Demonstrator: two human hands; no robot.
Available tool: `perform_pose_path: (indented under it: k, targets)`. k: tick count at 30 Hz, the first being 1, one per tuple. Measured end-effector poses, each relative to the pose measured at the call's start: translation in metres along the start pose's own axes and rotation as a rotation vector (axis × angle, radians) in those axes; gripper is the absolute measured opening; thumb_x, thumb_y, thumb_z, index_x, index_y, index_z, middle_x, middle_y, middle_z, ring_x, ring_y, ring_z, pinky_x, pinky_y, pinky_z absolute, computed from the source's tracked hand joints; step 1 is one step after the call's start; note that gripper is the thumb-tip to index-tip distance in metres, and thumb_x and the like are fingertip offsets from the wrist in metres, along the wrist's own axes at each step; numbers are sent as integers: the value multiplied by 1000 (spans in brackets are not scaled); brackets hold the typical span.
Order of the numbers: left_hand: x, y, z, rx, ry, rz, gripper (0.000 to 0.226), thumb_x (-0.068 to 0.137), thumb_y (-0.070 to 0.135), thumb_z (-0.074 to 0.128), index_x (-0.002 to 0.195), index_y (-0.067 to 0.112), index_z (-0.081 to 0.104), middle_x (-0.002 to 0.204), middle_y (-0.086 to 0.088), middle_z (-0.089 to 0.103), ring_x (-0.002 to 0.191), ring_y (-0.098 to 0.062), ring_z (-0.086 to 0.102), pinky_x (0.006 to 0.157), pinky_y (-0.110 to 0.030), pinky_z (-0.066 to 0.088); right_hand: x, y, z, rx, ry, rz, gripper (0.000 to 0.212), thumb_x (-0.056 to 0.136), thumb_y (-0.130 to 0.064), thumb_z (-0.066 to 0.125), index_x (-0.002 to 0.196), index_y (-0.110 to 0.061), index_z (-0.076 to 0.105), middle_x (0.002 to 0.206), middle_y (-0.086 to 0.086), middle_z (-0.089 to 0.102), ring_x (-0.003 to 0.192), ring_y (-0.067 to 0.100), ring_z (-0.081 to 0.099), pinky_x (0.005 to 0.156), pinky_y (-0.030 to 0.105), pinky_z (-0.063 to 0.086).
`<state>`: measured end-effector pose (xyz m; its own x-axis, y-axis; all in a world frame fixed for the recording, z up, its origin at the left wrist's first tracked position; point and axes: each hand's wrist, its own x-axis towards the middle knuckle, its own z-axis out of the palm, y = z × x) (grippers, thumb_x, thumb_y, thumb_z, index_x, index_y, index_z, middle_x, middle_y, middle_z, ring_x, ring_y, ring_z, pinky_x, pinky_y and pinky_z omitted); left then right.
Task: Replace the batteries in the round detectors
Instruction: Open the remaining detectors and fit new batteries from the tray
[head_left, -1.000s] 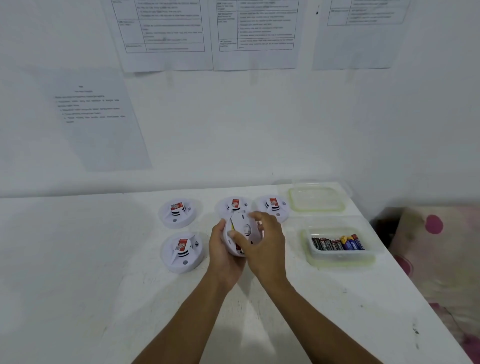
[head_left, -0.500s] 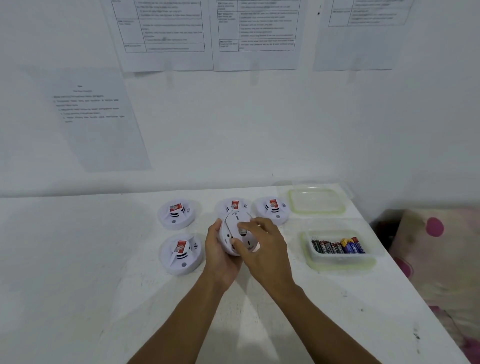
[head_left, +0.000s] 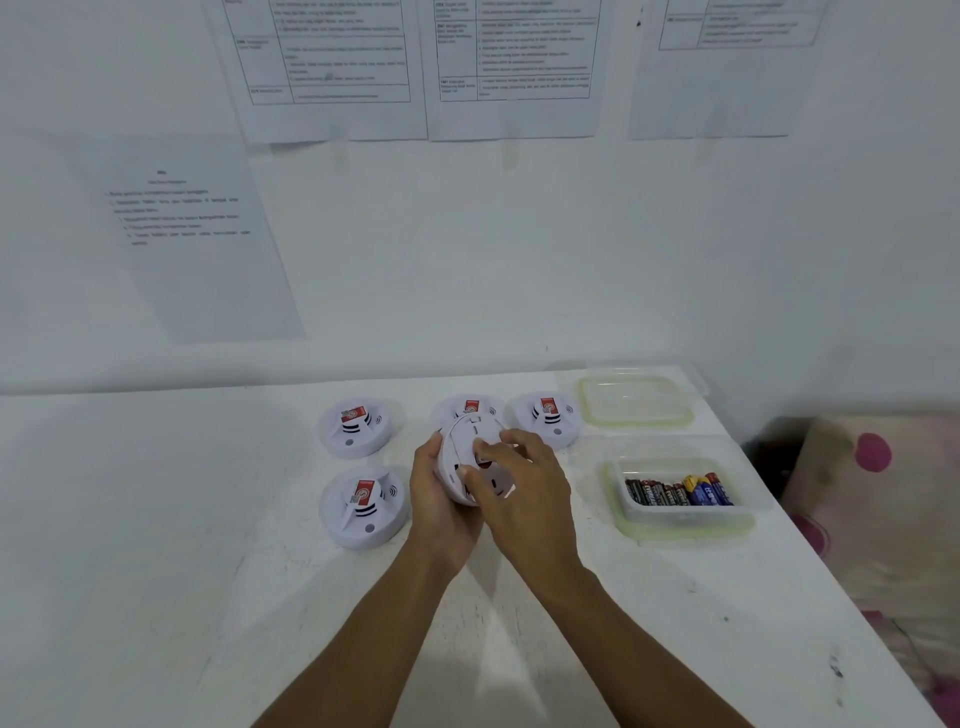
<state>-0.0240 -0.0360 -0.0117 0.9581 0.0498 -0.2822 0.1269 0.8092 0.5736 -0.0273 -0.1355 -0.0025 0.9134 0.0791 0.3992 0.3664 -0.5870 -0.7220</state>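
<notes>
Right hand slid across the white round detector (left hand cradles).

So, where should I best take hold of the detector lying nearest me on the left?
The near left detector lies flat on the table, raised centre up, so I would grip its round outer rim from above, fingers on opposite sides.

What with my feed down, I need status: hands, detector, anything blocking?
Left grip holds the detector off the table. Right grip curls on its back. Nothing blocking; battery tub open at right.
</notes>
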Motion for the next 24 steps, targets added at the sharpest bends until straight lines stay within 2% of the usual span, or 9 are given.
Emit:
perform_pose_path:
  k: [3, 6, 12, 17, 19, 21, 24]
  targets:
    - [0, -1, 3, 37, 12, 54, 61, 86, 48, 51, 134, 12, 58, 127, -15, 64, 117, -28, 60, 105, -43, 45, 2, -7, 0, 19, 25, 32, 30, 83, -37, 72, 110, -24, 71, 118, -4, 62, 108, 12, 58, 89, 20, 44]
    - [-1, -3, 4, 81, 13, 81, 52, 94, 47, 41, 127, 14, 64, 120, -13, 68, 107, -26, 66, 93, -39, 53, 4, -12, 2, 69, 57, 111, 34, 81, -41, 73, 112, -28, 69, 117, -7, 65, 104, 9, 61, 91, 24, 53]
    - [0, -9, -2, 105, 8, 131, 50, 96, 47, 40, 130, 18, 62, 128, -13, 66, 122, -32, 60, 108, -49, 43, 1, -18, 6, 142, 63, 247, 29, 80, -42, 73, 106, -32, 64, 107, -10, 65, 97, 9, 63, 88, 31, 55]
    - [0, -6, -3, 148, -3, 175, 47, 98, 43, 39, 131, 17, 61, 127, -14, 66, 123, -35, 58, 109, -51, 42, 2, -17, 8, 205, 36, 275, 29, 79, -41, 74, 104, -31, 64, 105, -13, 66, 94, 6, 64, 85, 30, 56]
    - [0, 0, -3, 182, 11, 180, 51, 100, 48, 35, 131, 16, 60, 128, -15, 65, 123, -35, 58, 109, -52, 41, 3, -15, 3, 285, 16, 294, 30, 81, -39, 73, 108, -30, 64, 107, -14, 67, 95, 5, 65, 84, 28, 56]
    - [3, 7, -5, 262, 5, 176, 67, 97, 63, 26, 133, 17, 58, 128, -15, 65, 123, -36, 58, 105, -52, 42, 5, -11, -7, 401, -45, 331, 34, 85, -40, 70, 117, -32, 61, 109, -13, 67, 96, 4, 65, 79, 23, 57]
    - [7, 11, -3, 486, -27, 149, 84, 87, 77, 15, 129, 21, 61, 128, -7, 66, 122, -28, 60, 106, -48, 44, 8, -2, -17, 638, -161, 437, 42, 87, -47, 67, 127, -46, 53, 116, -8, 66, 101, 8, 65, 73, 35, 62]
